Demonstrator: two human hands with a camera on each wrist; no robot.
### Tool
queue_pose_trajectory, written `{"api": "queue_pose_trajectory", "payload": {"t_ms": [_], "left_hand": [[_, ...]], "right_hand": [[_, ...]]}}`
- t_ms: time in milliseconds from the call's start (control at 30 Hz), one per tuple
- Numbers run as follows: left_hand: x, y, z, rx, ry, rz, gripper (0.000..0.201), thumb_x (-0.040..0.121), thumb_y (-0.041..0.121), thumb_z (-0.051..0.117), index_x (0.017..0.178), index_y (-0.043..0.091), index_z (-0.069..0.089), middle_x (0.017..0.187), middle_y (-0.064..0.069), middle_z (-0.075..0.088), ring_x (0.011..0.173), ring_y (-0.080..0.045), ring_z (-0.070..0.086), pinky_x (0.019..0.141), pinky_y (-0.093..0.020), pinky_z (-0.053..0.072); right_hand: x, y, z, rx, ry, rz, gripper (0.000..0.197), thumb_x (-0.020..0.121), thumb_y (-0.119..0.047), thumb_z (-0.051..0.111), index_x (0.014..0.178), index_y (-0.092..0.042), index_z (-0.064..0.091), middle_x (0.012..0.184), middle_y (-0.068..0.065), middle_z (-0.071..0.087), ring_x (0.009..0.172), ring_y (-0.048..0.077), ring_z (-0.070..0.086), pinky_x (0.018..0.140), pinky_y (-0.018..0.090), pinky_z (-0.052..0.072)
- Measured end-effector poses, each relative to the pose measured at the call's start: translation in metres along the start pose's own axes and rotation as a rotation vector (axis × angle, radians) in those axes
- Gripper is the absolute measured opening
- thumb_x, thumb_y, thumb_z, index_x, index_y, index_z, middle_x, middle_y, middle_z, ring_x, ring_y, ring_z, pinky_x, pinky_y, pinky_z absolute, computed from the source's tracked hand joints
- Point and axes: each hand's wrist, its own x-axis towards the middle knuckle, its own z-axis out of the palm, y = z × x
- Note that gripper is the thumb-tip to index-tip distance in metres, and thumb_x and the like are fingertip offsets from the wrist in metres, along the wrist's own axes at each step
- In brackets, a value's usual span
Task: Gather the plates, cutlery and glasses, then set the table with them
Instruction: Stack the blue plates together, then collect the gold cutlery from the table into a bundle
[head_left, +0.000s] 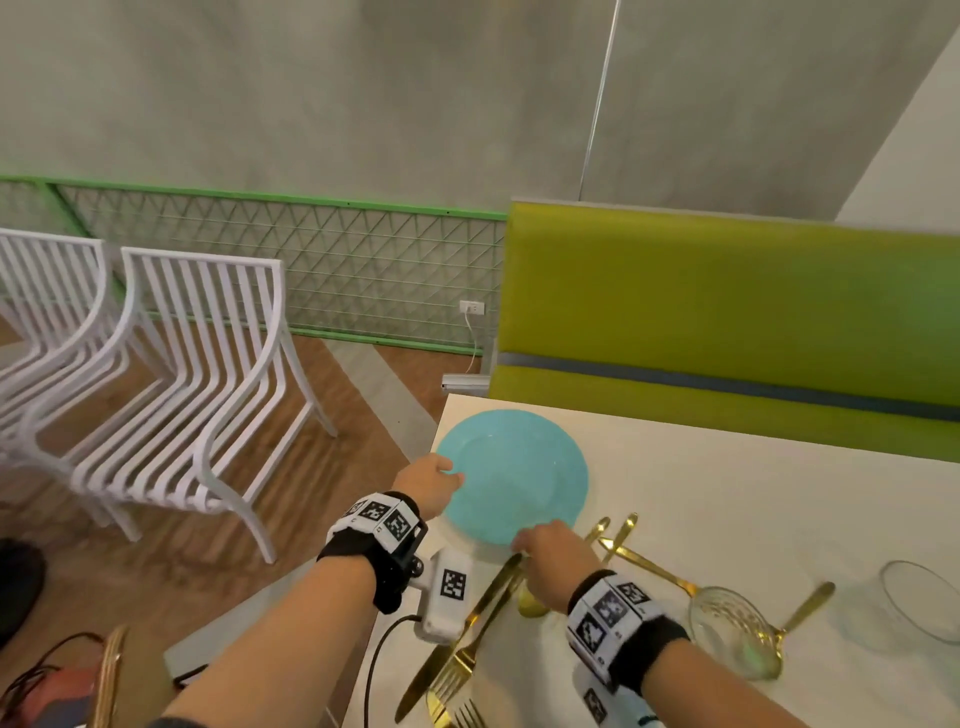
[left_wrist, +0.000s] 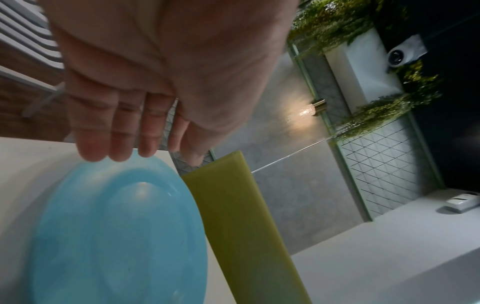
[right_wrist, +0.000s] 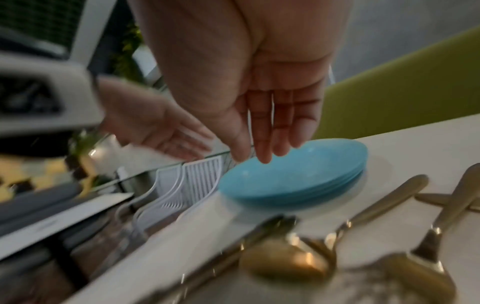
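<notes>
Blue plates (head_left: 519, 475) lie stacked between left hand (head_left: 430, 486) and right hand (head_left: 553, 553), both grips open, empty.

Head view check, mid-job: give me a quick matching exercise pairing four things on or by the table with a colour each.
Things:
1. plate stack
2. cutlery
3. bench
4. chairs

Colours:
A. white
B. gold
C. turquoise
D. yellow-green

Pairs: 1-C, 2-B, 3-D, 4-A
</notes>
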Motion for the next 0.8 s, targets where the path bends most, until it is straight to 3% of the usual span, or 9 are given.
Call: {"api": "queue_pose_trajectory", "payload": {"t_ms": [133, 233, 300, 433, 600, 700, 800], "left_hand": [[-0.014, -0.008, -0.003, -0.057, -0.001, 0.030, 0.037, 0.090, 0.025, 0.055, 0.124, 0.011, 0.053, 0.122, -0.013, 0.058, 0.109, -0.031, 0.058, 0.097, -0.037, 0.049], [-0.027, -0.018, -0.007, -0.080, -0.001, 0.050, 0.035, 0.090, 0.024, 0.055, 0.122, 0.009, 0.054, 0.104, -0.007, 0.057, 0.085, -0.025, 0.057, 0.082, -0.033, 0.050], [-0.033, -0.026, -0.010, -0.090, -0.017, 0.053, 0.034, 0.091, 0.023, 0.054, 0.122, 0.008, 0.054, 0.102, -0.006, 0.056, 0.082, -0.022, 0.055, 0.073, -0.030, 0.049], [-0.044, -0.039, -0.015, -0.124, -0.010, 0.058, 0.030, 0.093, 0.021, 0.052, 0.121, 0.009, 0.053, 0.105, -0.006, 0.057, 0.082, -0.019, 0.056, 0.063, -0.022, 0.047], [-0.049, -0.038, -0.022, -0.238, 0.043, 0.106, 0.024, 0.094, 0.017, 0.051, 0.116, 0.009, 0.055, 0.102, -0.006, 0.058, 0.075, -0.013, 0.056, 0.065, -0.021, 0.048], [-0.049, -0.034, -0.026, -0.300, 0.068, 0.116, 0.019, 0.093, 0.016, 0.051, 0.111, 0.009, 0.057, 0.095, -0.006, 0.059, 0.071, -0.013, 0.057, 0.068, -0.026, 0.051], [-0.046, -0.032, -0.028, -0.383, 0.122, 0.137, 0.009, 0.093, 0.014, 0.051, 0.093, 0.018, 0.059, 0.094, -0.007, 0.061, 0.066, -0.013, 0.055, 0.063, -0.028, 0.048]], "right_hand": [[-0.018, -0.027, 0.038, -0.262, -0.158, -0.176, 0.039, 0.090, -0.002, 0.045, 0.125, -0.011, 0.058, 0.124, 0.015, 0.055, 0.118, 0.032, 0.048, 0.095, 0.040, 0.045], [-0.015, -0.037, 0.054, -0.429, -0.210, -0.219, 0.034, 0.093, -0.005, 0.044, 0.124, -0.008, 0.057, 0.121, 0.015, 0.056, 0.116, 0.031, 0.046, 0.083, 0.040, 0.044], [-0.012, -0.038, 0.061, -0.455, -0.210, -0.224, 0.030, 0.094, -0.006, 0.044, 0.121, -0.005, 0.057, 0.119, 0.016, 0.056, 0.115, 0.031, 0.046, 0.087, 0.041, 0.046], [-0.010, -0.043, 0.065, -0.443, -0.188, -0.238, 0.029, 0.095, -0.008, 0.045, 0.121, -0.002, 0.055, 0.120, 0.018, 0.052, 0.115, 0.032, 0.045, 0.092, 0.044, 0.047], [-0.007, -0.041, 0.067, -0.348, -0.196, -0.249, 0.030, 0.095, -0.005, 0.040, 0.124, -0.002, 0.050, 0.123, 0.019, 0.048, 0.116, 0.032, 0.047, 0.093, 0.040, 0.044], [-0.003, -0.035, 0.064, -0.255, -0.171, -0.256, 0.027, 0.095, -0.003, 0.041, 0.120, -0.003, 0.049, 0.119, 0.019, 0.051, 0.108, 0.031, 0.051, 0.084, 0.035, 0.042], [0.001, -0.032, 0.050, -0.034, -0.085, -0.223, 0.020, 0.092, -0.002, 0.046, 0.110, -0.003, 0.054, 0.113, 0.017, 0.057, 0.098, 0.025, 0.055, 0.076, 0.028, 0.037]]}}
